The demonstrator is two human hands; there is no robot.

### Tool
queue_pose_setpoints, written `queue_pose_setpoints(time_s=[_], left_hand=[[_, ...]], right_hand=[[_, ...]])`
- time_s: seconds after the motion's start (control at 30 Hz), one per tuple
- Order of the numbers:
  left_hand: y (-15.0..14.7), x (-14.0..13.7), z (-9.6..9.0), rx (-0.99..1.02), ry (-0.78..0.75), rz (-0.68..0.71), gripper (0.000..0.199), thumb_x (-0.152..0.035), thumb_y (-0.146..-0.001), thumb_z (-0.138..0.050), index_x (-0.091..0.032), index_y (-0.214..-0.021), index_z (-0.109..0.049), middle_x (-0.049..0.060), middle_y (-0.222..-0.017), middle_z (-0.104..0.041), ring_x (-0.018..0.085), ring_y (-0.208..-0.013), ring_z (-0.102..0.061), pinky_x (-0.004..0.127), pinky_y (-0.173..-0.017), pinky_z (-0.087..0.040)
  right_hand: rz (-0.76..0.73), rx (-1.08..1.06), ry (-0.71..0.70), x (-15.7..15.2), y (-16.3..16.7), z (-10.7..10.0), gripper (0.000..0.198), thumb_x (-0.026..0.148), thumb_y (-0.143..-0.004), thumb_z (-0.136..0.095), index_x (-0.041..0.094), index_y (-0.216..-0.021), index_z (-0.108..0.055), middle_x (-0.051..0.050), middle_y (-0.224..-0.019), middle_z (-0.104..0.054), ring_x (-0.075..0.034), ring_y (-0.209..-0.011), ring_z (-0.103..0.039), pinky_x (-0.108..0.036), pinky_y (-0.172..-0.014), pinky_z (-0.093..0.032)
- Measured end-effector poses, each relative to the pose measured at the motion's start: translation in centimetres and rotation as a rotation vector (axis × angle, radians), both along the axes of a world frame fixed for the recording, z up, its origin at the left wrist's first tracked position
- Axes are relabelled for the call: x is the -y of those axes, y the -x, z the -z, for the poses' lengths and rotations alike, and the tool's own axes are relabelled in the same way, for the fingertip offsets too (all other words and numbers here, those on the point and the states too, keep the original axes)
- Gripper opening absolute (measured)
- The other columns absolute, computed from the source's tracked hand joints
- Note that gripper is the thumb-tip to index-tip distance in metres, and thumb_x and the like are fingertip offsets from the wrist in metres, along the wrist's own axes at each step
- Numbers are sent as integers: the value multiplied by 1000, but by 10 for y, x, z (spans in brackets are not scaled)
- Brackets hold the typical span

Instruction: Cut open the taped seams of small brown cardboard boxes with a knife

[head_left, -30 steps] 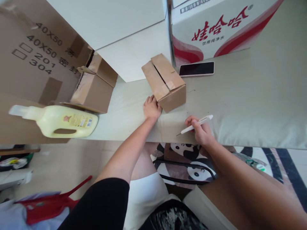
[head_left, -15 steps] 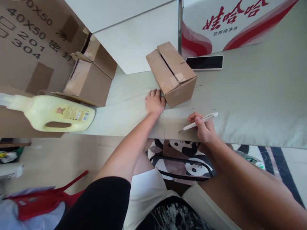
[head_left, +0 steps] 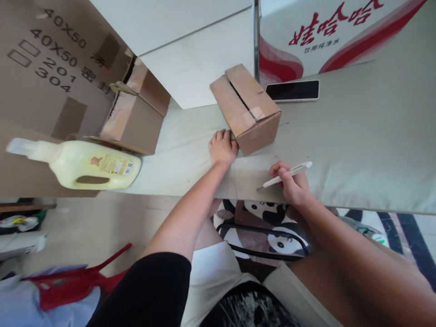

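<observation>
A small brown cardboard box [head_left: 245, 109] sits at an angle on the pale green cloth surface [head_left: 361, 150]. Its top has a dark slit along the seam and a piece of tape near the front end. My left hand [head_left: 223, 147] rests on the cloth, fingers extended, its thumb side up against the box's left front corner. Held in my right hand [head_left: 292, 182] is a slim white utility knife [head_left: 301, 168], its thin tip pointing left and down, close to the cloth near the front edge and apart from the box.
Behind the box lies a phone [head_left: 293, 91]. A white carton with red lettering [head_left: 320, 41] and a white cabinet [head_left: 207, 59] stand at the back. To the left are a yellow detergent bottle [head_left: 98, 164], an opened cardboard box [head_left: 139, 122] and a large printed carton [head_left: 30, 91].
The whole view has shifted slightly, so everything appears a little farther right and lower. Both hands keep their places relative to the box, and the knife stays in my right hand.
</observation>
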State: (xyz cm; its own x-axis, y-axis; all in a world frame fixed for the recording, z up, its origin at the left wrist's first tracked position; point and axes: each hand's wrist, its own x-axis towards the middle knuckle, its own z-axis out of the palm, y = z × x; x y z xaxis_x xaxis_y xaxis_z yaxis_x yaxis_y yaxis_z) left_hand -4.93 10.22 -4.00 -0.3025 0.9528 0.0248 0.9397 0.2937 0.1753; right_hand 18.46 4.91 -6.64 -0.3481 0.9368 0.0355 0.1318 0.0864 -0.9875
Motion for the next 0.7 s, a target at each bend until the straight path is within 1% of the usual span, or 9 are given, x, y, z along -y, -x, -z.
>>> queue_pose_setpoints(time_s=[0.13, 0.27, 0.37, 0.5, 0.7], left_hand=[[-1, 0, -1, -9, -1, -4, 43, -29, -95, -45, -22, -134, -62, 14, -144, -58, 32, -141, -47, 46, -117, -39], [-1, -1, -2, -33, -5, -3, 41, -28, -95, -45, -23, -131, -62, 13, -144, -59, 31, -141, -48, 44, -115, -41], [-1, -2, -1, -46, -10, 1, 40, -27, -94, -46, -23, -130, -62, 13, -143, -59, 29, -141, -49, 43, -115, -42], [0, -2, 1, -51, -21, 7, 38, -26, -93, -46, -23, -127, -64, 13, -142, -60, 29, -140, -50, 43, -114, -43], [1, -2, 3, -60, -43, 12, 37, -25, -92, -47, -22, -124, -64, 13, -139, -62, 30, -136, -53, 44, -112, -44]], right_hand=[[-7, 9, -1, -1, 1, -5, 44, 57, -94, -43, 22, -75, -63, 0, -56, -46, -16, -54, -42, -33, -55, -30], [-15, 42, 20, -1, 3, -13, 39, 51, -92, -44, 22, -72, -60, 1, -57, -47, -16, -55, -44, -32, -56, -31], [-15, 74, 8, -2, 4, -20, 36, 49, -90, -44, 22, -69, -58, 2, -54, -44, -16, -54, -43, -33, -56, -31], [-14, 97, -9, -3, 4, -26, 36, 49, -88, -43, 22, -67, -55, 2, -52, -41, -16, -53, -42, -33, -56, -31], [-6, 134, 22, -3, 4, -27, 37, 52, -88, -42, 22, -69, -56, 2, -52, -42, -17, -54, -45, -34, -57, -32]])
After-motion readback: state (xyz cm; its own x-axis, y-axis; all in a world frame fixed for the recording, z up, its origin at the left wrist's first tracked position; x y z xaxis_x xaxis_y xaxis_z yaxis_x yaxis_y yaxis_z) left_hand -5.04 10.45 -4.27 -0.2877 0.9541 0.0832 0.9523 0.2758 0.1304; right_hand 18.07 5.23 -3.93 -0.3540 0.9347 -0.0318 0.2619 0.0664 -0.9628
